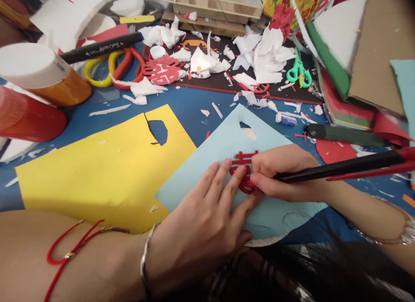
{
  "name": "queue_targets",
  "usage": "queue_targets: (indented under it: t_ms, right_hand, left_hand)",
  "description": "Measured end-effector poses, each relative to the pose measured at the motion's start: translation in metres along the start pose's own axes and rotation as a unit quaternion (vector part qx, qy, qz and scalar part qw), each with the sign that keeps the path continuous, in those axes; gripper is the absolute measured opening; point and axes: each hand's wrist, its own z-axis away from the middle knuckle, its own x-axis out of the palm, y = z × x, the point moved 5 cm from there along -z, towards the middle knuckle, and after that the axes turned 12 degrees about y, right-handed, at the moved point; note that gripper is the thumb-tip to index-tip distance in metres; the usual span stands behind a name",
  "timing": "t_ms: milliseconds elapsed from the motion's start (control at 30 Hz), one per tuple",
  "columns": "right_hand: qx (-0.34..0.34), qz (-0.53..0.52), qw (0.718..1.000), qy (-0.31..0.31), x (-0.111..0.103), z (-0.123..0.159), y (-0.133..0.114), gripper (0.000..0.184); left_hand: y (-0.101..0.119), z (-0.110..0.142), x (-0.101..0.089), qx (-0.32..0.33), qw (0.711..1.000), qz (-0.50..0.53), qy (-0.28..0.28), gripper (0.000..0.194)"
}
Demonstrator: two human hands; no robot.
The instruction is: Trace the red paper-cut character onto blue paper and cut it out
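Note:
A red paper cutout shaped like a Chinese character lies on a light blue sheet of paper. My left hand lies flat with its fingers spread, pressing the blue sheet and the left and lower edges of the cutout. At the cutout's right edge, my right hand is closed in a writing grip around a long black-and-red pen. Its tip is hidden behind my fingers. A cut-out hole shows near the sheet's top corner. To the left, a yellow sheet with a similar hole lies partly under my left forearm.
Paint bottles stand at the left, near a black marker and yellow-and-red scissors. White scraps, small green scissors and an eraser lie at the back. A dark green cutter and cardboard are right.

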Motion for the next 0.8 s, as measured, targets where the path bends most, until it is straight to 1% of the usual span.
queue_targets:
  t_ms: [100,167,267,333,467,633,800]
  right_hand:
    - [-0.017,0.03,0.999,-0.039,0.0038,-0.0004,-0.0002,0.032]
    - [-0.03,0.049,0.996,-0.061,0.0063,0.0001,-0.0001,0.033]
    - [-0.044,0.042,0.998,-0.026,0.0034,-0.0007,-0.0024,0.034]
    - [-0.039,0.033,0.999,-0.004,0.0009,-0.0011,-0.0035,0.033]
    - [-0.015,0.032,0.999,-0.007,-0.0008,0.0003,-0.0019,0.032]
    - [-0.009,0.0,1.0,-0.027,0.0003,0.0039,0.0017,0.03]
    - [-0.006,-0.015,1.0,-0.018,0.0046,0.002,0.001,0.032]
  left_hand:
    - [-0.0007,-0.0019,0.0011,-0.006,1.0,0.011,-0.005,0.056]
    - [-0.001,-0.0026,0.0004,-0.007,1.0,0.016,0.003,0.054]
    - [-0.0006,-0.0021,-0.0003,-0.005,1.0,0.013,0.006,0.052]
    - [-0.0002,-0.0016,-0.0005,-0.004,1.0,0.008,0.006,0.051]
    - [0.0003,-0.0019,0.0007,0.001,1.0,0.0,0.0,0.05]
    - [0.0003,-0.0021,0.0008,0.003,1.0,0.0,0.008,0.05]
    - [0.0003,-0.0027,0.0004,-0.002,1.0,0.007,-0.002,0.049]
